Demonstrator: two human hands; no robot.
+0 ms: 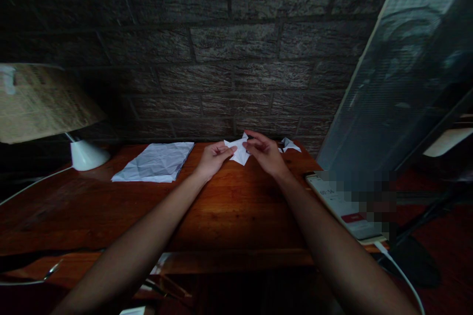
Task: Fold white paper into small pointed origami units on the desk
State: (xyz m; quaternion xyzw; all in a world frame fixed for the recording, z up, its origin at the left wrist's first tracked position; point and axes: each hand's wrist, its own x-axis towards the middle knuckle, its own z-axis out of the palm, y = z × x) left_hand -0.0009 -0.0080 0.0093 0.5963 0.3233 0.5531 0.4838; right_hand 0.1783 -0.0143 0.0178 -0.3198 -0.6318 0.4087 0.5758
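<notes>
A small piece of white folded paper [240, 153], with several pointed corners, is held above the far part of the wooden table [236, 216]. My left hand [214, 158] pinches its left side, the thumb lying across the front. On the other side my right hand [265, 151] grips the paper's right edge between thumb and fingers, with the index finger stretched up by the top point. Just beyond my right hand, a second folded white paper [291, 145] lies near the table's back right corner, partly hidden by that hand.
Creased white sheets [155, 161] lie stacked at left, beside a lamp [86, 155] with a tan shade. At the right edge sits a phone [347, 206] with a white cable [401, 270]. A brick wall [236, 44] rises directly behind the table.
</notes>
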